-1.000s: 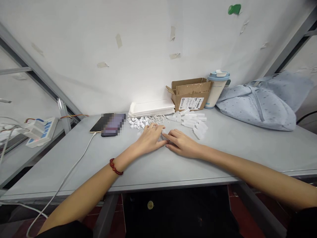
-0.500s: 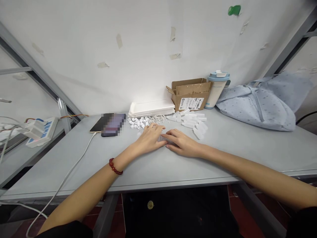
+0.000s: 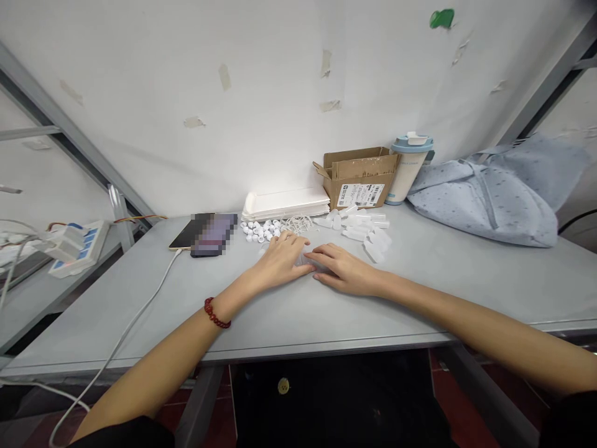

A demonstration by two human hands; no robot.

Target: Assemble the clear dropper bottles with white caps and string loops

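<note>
My left hand (image 3: 284,258), below a wrist with a red beaded bracelet (image 3: 217,313), curls its fingers down over a small clear plastic piece (image 3: 305,260) on the table. From the other side my right hand (image 3: 342,269) pinches at the same piece, its fingertips almost meeting the left thumb. Fingers cover most of the piece, so its full shape is hidden. Just beyond the left hand is a pile of small white caps (image 3: 261,231). Thin white looped strips (image 3: 299,224) lie beside them. Several translucent small plastic bottles (image 3: 364,227) are spread past the right hand.
Stacked white trays (image 3: 286,203) rest against the wall beside an open cardboard box (image 3: 361,177) and a blue-lidded tumbler (image 3: 407,171). A pale blue cloth bag (image 3: 485,199) occupies the right. Two phones (image 3: 203,233), one with a white cable (image 3: 149,305), lie left, near a power strip (image 3: 86,249).
Both hands stay almost in place around the clear piece. Only slight finger movement shows, with a little more of the piece visible between them.
</note>
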